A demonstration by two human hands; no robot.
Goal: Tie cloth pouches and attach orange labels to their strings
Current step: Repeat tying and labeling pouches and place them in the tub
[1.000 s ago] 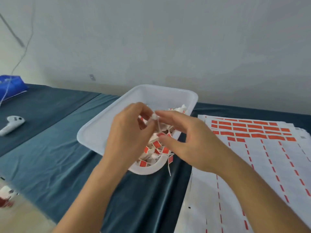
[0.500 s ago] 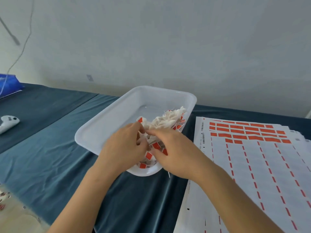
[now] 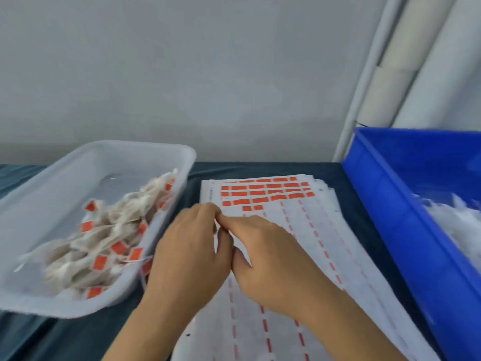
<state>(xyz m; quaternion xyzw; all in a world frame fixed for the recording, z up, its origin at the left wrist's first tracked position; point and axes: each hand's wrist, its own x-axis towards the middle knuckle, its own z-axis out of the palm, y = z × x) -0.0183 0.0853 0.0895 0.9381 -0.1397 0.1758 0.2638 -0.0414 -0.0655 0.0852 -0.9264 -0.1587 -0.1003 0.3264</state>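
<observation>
- Your left hand [image 3: 191, 252] and right hand [image 3: 268, 254] meet fingertip to fingertip over the label sheet [image 3: 286, 256]; whether they pinch anything, I cannot tell.
- Orange labels [image 3: 263, 191] remain at 12 o'clock; peel from a corner.
- Finished pouches [image 3: 104, 246] sit in the white tray [image 3: 65, 178] at 9 o'clock.
- Untied pouches probably wait in the blue bin [image 3: 390, 204] at 3 o'clock.

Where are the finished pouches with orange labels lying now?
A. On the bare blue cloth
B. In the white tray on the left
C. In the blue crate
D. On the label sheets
B: the tied pouches with orange labels lie piled inside the white tray, left of the label sheets.
</observation>
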